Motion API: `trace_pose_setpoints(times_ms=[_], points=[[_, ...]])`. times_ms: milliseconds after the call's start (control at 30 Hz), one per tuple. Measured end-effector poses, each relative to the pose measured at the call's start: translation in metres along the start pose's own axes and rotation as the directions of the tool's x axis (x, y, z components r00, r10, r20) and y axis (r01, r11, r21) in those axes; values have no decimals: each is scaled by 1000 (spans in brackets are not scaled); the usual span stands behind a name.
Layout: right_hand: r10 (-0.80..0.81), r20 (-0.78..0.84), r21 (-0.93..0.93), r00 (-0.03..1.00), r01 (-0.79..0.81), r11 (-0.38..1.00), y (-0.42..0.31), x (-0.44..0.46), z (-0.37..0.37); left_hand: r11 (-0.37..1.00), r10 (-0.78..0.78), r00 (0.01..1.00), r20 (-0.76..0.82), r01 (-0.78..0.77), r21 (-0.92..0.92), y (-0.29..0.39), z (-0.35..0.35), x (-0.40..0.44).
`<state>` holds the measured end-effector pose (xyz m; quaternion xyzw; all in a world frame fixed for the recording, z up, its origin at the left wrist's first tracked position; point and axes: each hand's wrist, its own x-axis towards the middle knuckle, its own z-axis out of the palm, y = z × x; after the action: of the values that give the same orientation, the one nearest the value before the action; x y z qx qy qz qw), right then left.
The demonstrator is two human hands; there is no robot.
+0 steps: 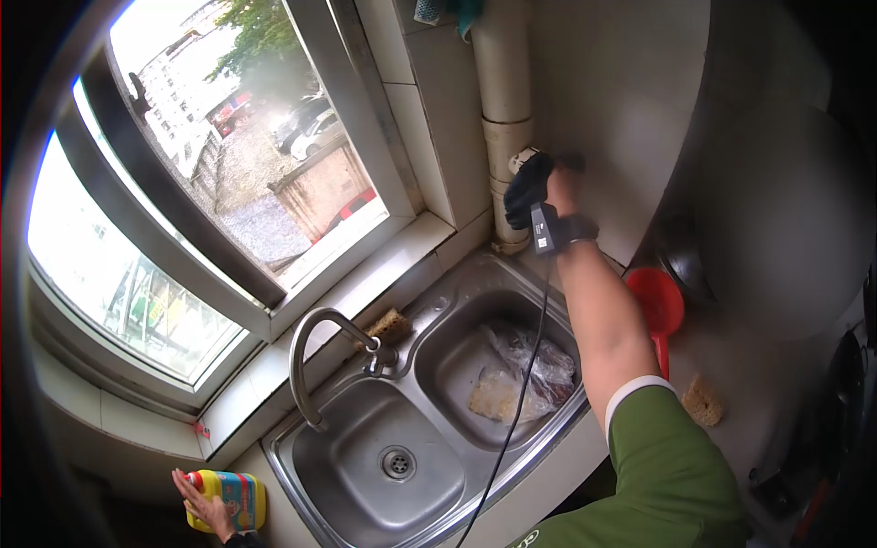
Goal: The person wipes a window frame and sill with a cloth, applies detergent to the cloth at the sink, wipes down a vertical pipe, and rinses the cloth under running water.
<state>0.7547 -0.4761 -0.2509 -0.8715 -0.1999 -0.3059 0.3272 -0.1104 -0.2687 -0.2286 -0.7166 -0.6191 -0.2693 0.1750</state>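
At the lower left, my left hand [208, 508] lies against a yellow jug [259, 504] with a red cap and a blue label, its fingers stretched out beside the cap. My right hand [532, 190], in a black covering with a small black device at the wrist, reaches up to the pale vertical pipe [505, 82]. Its fingers are curled at a whitish piece [523, 159] on the pipe's side. What exactly they grip is hidden. A black cable runs down from the wrist device across the sink.
A steel double sink [352, 466] with a curved faucet [298, 365] lies below the window. Clear plastic bags [539, 370] are in its right basin. One sponge [390, 326] sits behind the faucet, another sponge [702, 402] at right near a red dipper [656, 300].
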Motion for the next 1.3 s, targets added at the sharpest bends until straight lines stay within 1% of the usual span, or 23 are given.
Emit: trace_pose_setpoints(times_ms=[33, 67, 167, 200, 233, 333, 400, 467, 500, 533, 567, 600, 700, 733, 833, 933, 967, 1033, 1233, 1300], points=[[29, -14, 13, 999, -29, 1000, -1, -4, 5, 1000, 6, 1000, 3, -6, -3, 3, -2, 0], [49, 4, 49, 999, -49, 998, -1, -7, 9, 1000, 9, 1000, 6, -9, -5, 5, -2, -1], [-16, 101, 233, 995, -8, 973, 12, -33, 10, 1000, -15, 1000, 17, 15, -3, 7, -3, 1], [148, 194, 512, 970, -229, 828, 12, -45, 22, 1000, -15, 1000, 15, 15, 2, 7, -2, 3], [263, 325, 714, 908, -418, 562, 11, -53, 30, 1000, -19, 1000, 10, 19, 7, 7, -1, 3], [396, 396, 696, 829, -552, 459, 0, -88, 4, 1000, -19, 1000, -4, 19, 19, 3, 1, 3], [331, 481, 637, 812, -583, 504, -31, -80, -70, 999, -15, 1000, 2, 15, 28, 1, 2, 4], [331, 325, 848, 886, -428, 313, -49, -73, -79, 999, -27, 999, 19, 26, 37, 0, 3, 5], [281, 176, 871, 944, -282, 403, -50, -68, -73, 999, -25, 1000, 19, 24, 32, 1, 2, 5], [213, 24, 868, 977, -127, 481, -53, -63, -67, 999, -26, 1000, 18, 25, 28, 4, 0, 4], [131, -125, 838, 983, 34, 544, -54, -57, -60, 999, -30, 999, 16, 29, 24, 5, -1, 3], [-270, -394, 313, 879, 404, 859, -47, -48, -50, 1000, -21, 1000, 9, 21, 16, 4, 0, 3], [-397, -137, 37, 908, 405, 913, -77, -43, -91, 1000, 6, 1000, -11, -5, 12, -1, 0, 3], [-393, -81, -48, 916, 390, 920, -80, -41, -89, 1000, 9, 1000, -23, -9, 15, 1, 0, 3], [-486, -159, -37, 859, 487, 873, -68, -41, -82, 999, -12, 1000, -26, 13, 42, 0, 3, 3], [-493, -138, 57, 859, 503, 862, -60, -41, -82, 999, -19, 999, -26, 21, 45, 2, 4, 3], [-491, -142, 54, 860, 502, 863, -60, -42, -82, 999, -16, 999, -28, 17, 42, 1, 4, 3], [-478, -150, 45, 866, 489, 871, -59, -46, -83, 998, -15, 999, -32, 17, 57, -2, 6, 3], [-323, -33, 163, 946, 324, 932, -66, -50, -82, 1000, 5, 1000, -30, -4, 27, 5, 1, 0], [-332, -18, 148, 943, 331, 932, -62, -67, -85, 1000, 5, 1000, -21, -4, 5, 6, -1, -1]])
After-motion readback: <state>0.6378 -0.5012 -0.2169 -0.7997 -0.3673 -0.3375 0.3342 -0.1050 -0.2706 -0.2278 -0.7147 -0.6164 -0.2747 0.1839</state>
